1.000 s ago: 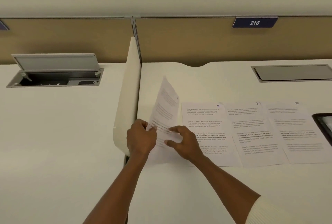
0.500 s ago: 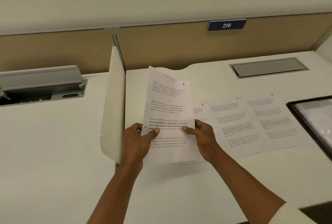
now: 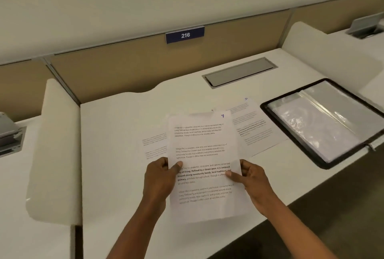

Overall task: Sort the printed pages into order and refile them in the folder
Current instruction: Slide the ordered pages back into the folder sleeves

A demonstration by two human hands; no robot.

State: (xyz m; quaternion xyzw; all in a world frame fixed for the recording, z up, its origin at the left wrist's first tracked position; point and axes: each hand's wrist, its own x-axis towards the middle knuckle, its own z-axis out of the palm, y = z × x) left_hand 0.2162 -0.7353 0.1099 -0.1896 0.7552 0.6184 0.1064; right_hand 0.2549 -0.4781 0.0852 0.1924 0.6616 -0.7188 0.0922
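Evidently the sorting is partway through. Both hands hold the page marked 7 (image 3: 203, 148) up off the desk (image 3: 116, 154): the left hand (image 3: 160, 177) pinches its left edge, thumb on the print and fingers behind, and the right hand (image 3: 251, 177) pinches the right edge the same way. Behind it a row of pages lies flat, one (image 3: 154, 144) showing at the left and one (image 3: 255, 127) at the right, the middle hidden. The folder (image 3: 340, 102) lies open just beside the row's right end; whether its clear sleeves hold pages cannot be told, so refiling looks to be ahead. Bare desk lies left of the row up to the rounded divider (image 3: 54, 144). The desk's front edge runs close under the right wrist, leaving little room toward the person.
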